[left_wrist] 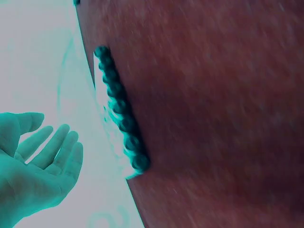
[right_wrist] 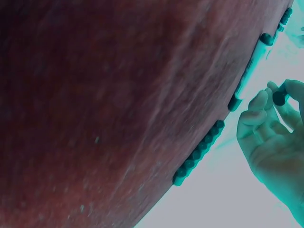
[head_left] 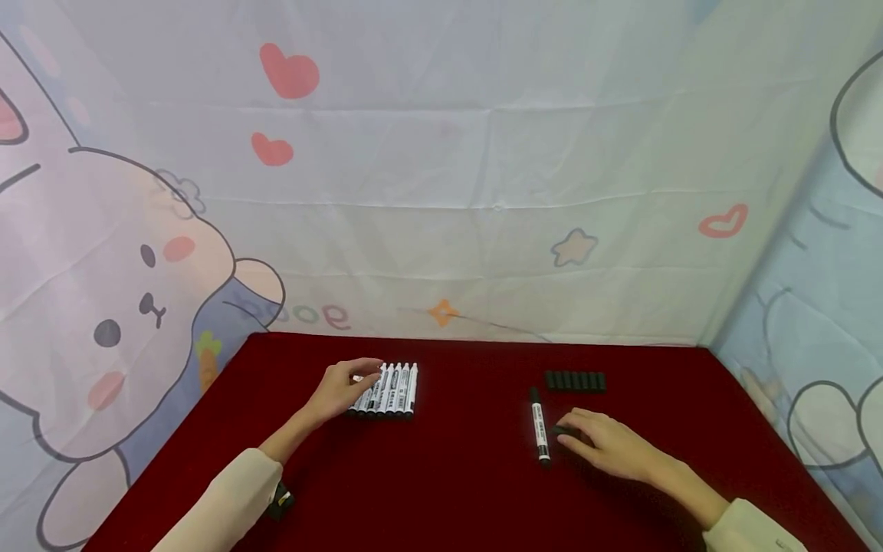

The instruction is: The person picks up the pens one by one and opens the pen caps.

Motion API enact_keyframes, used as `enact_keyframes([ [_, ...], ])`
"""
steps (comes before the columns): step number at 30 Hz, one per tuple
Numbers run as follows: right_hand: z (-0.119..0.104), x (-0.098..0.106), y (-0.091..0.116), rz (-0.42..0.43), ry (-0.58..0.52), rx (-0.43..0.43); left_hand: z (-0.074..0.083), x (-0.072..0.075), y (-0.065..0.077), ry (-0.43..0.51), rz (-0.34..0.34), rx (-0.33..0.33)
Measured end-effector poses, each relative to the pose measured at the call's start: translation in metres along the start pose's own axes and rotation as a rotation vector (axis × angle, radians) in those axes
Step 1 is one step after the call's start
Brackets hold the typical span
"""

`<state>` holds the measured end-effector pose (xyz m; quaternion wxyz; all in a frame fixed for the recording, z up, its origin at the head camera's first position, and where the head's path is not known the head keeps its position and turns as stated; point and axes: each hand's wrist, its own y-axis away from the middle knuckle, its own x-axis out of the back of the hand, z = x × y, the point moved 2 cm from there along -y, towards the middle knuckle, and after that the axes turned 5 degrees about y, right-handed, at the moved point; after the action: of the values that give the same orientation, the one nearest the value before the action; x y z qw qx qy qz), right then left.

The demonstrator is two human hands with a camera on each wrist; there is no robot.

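White markers [head_left: 396,391] lie side by side in a row, their pale tapered tips pointing away and their black ends toward me. My left hand [head_left: 343,389] hovers at the row's left end with fingers loosely bent and hides part of it. In the left wrist view that hand [left_wrist: 45,166] holds nothing. My right hand [head_left: 614,446] pinches a small black cap [right_wrist: 280,98] between thumb and fingers. Just left of it lies a single white marker [head_left: 539,428], black at both ends. Beyond the hand, several black caps [head_left: 576,381] stand in a neat row.
A dark red cloth [head_left: 469,491] covers the table. Beside my left sleeve lies a black object [head_left: 281,500], partly hidden. A printed fabric backdrop [head_left: 483,153] rises behind the table and along its sides.
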<state>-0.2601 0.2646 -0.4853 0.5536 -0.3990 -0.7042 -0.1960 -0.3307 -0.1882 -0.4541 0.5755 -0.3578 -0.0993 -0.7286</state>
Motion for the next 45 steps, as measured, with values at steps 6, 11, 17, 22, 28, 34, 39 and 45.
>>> enact_keyframes([
  [6,0.016,0.010,0.002,0.091,0.020,-0.033,0.022,-0.017,-0.004,0.033,-0.081,-0.071],
  [11,0.033,0.016,0.006,0.163,0.040,-0.069,0.036,-0.032,-0.007,0.041,-0.152,-0.106],
  [17,0.055,0.025,0.009,0.217,0.076,-0.115,0.053,-0.054,-0.013,0.078,-0.229,-0.134],
  [22,0.074,0.028,0.010,0.267,0.079,-0.168,0.065,-0.071,-0.017,0.092,-0.270,-0.205],
  [28,0.090,0.022,0.000,0.238,0.033,-0.218,0.066,-0.077,-0.006,0.104,-0.308,-0.165],
  [34,0.105,0.026,-0.001,0.253,0.001,-0.325,0.070,-0.089,-0.004,0.114,-0.359,-0.191],
  [39,0.115,0.027,-0.003,0.238,-0.119,-0.422,0.074,-0.096,-0.004,0.118,-0.367,-0.191],
  [45,0.116,0.025,-0.010,0.240,-0.176,-0.494,0.073,-0.099,-0.003,0.108,-0.365,-0.212],
])
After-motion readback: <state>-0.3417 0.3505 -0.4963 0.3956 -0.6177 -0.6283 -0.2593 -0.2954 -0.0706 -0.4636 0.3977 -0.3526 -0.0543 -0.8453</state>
